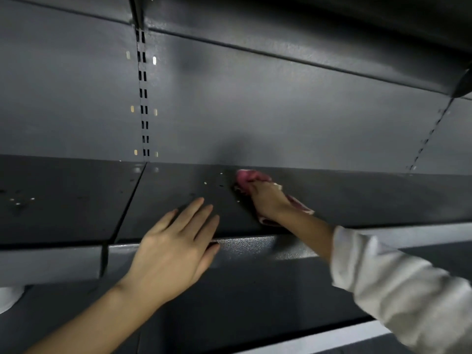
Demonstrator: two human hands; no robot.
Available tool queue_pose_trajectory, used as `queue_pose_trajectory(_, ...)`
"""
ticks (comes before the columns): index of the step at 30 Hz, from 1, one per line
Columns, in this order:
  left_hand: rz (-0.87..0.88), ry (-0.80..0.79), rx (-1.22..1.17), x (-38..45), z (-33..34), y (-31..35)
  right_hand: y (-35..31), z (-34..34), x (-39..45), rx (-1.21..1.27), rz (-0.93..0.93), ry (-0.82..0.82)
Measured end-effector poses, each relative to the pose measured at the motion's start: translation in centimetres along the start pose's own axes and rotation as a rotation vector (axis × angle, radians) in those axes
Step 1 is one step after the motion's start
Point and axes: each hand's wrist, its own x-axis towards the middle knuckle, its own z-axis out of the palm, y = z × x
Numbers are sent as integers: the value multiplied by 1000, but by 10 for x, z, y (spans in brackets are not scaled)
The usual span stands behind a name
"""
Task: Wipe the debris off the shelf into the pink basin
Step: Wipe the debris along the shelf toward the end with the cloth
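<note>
Right hand point(265, 200) pressed flat on a pink cloth point(251, 178), deep on the dark grey shelf point(178, 180) near the back panel; cloth bunched ahead of the fingers, a corner trailing behind the wrist. Left hand point(176, 246) released, palm down, fingers spread over the shelf's front lip. Debris point(205, 183): small pale specks just left of the cloth, between both hands.
</note>
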Motion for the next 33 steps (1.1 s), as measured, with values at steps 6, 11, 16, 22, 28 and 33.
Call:
queue_pose_trajectory(6,-67,-19,13,-12,-8,-17,-24,-15,24,362,264,252)
queue_pose_trajectory(11,-62,-28,6,-15,-9,-19,38,-62,14,715,235,391)
queue_pose_trajectory(16,-71,-22,-4,-13,-7,-17,120,-76,-22,432,392,321)
queue_pose_trajectory(22,-37,-3,-12,-14,-7,-20,87,-43,-33,112,392,38)
queue_pose_trajectory(28,-22,-14,-48,-25,-9,-45,-14,-7,-19,76,275,24)
queue_pose_trajectory(33,10,-43,-92,-29,-9,-54,-105,20,-1,148,171,113)
